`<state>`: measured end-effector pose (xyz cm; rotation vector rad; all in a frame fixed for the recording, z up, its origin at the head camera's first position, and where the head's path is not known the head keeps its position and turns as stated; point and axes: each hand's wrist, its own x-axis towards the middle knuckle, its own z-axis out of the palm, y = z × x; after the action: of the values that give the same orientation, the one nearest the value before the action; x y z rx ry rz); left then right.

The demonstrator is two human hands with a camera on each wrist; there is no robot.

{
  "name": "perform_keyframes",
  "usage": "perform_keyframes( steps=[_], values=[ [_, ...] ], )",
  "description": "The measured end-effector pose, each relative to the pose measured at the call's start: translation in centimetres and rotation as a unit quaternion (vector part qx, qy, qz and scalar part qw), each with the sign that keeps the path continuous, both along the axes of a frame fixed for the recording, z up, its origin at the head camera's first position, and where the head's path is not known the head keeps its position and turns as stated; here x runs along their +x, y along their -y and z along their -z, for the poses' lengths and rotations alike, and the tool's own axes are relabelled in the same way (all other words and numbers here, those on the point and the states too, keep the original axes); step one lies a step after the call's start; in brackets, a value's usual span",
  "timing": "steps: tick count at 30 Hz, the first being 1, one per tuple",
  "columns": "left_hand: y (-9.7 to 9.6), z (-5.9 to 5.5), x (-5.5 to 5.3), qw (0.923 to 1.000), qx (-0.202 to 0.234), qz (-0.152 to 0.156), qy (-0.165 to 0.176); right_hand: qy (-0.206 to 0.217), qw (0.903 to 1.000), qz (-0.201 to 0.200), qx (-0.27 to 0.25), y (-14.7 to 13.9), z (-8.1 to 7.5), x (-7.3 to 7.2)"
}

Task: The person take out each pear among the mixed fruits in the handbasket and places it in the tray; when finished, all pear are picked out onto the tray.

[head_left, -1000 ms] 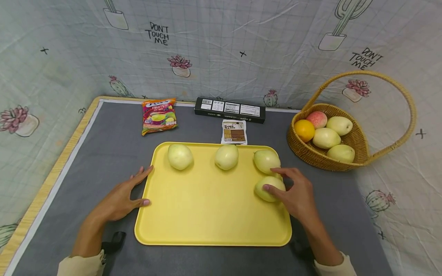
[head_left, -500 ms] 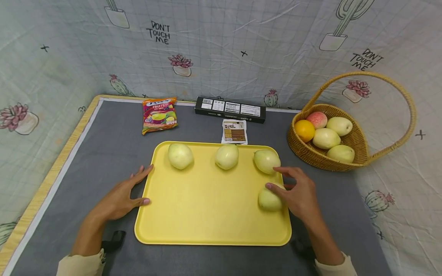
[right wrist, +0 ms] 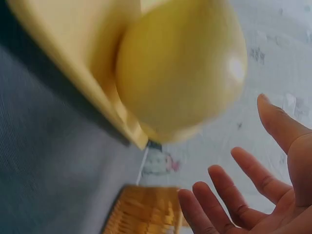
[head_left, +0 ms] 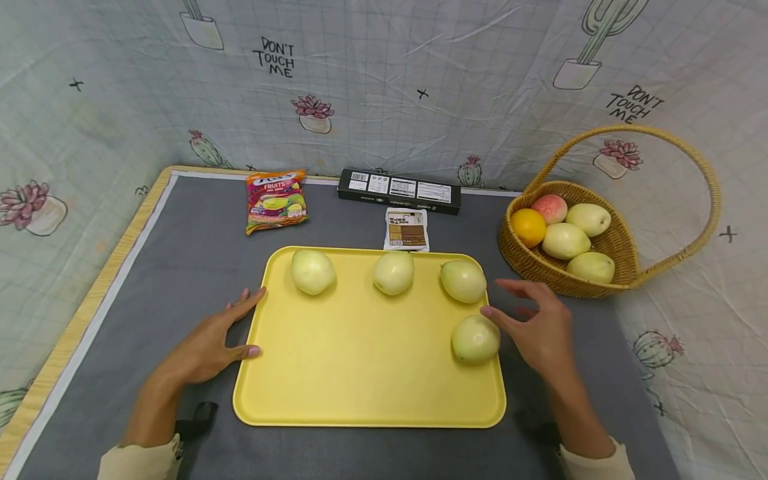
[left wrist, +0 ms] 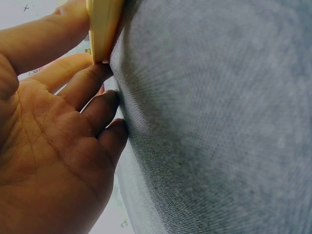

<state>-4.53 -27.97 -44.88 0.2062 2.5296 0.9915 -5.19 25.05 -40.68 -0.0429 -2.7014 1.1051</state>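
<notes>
On the yellow tray (head_left: 360,360) lie several pale green pear-like fruits: one at the back left (head_left: 313,271), another fruit (head_left: 393,273) at the back middle, a third fruit (head_left: 463,281) at the back right. Just in front of that third one sits a fruit (head_left: 476,339) near the right rim. My right hand (head_left: 543,330) hovers beside it, thumb and fingers spread with nothing between them; in the right wrist view the fruit (right wrist: 180,73) stands apart from the fingers. My left hand (head_left: 207,348) touches the tray's left edge with extended thumb and fingers.
A wicker basket (head_left: 510,257) with an orange, a peach-like fruit and several pale green fruits stands at the back right. Behind the tray lie a candy bag (head_left: 276,202), a long black box (head_left: 399,191) and a small packet (head_left: 407,229). A patterned cloth (head_left: 384,80) hangs behind.
My right hand has let go of the front right fruit and drawn back to the right. That fruit has shifted slightly forward and right. My left hand has stayed at the tray's edge.
</notes>
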Motion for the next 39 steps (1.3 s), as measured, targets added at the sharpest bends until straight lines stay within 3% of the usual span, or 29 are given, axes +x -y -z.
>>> perform_keyframes(
  steps=[10, 19, 26, 39],
  values=[
    [0.0, 0.0, 0.0, 1.0, 0.0, 0.0, 0.0, -0.035, 0.997, 0.063, -0.027, -3.0, -1.8, -1.3],
    [0.0, -0.1, 0.1, 1.0, -0.007, -0.004, 0.003, -0.037, 0.9922, 0.117, -0.021, -5.8, -1.7, -3.5],
    [0.0, -0.1, 0.1, 1.0, -0.007, -0.004, 0.004, -0.045, 0.9901, 0.132, -0.013, -7.4, -1.3, -5.0],
    [0.0, -0.1, 0.1, 1.0, -0.008, -0.004, 0.003, 0.009, 0.9853, 0.17, 0.02, -9.7, -0.8, -8.5]
  ],
)
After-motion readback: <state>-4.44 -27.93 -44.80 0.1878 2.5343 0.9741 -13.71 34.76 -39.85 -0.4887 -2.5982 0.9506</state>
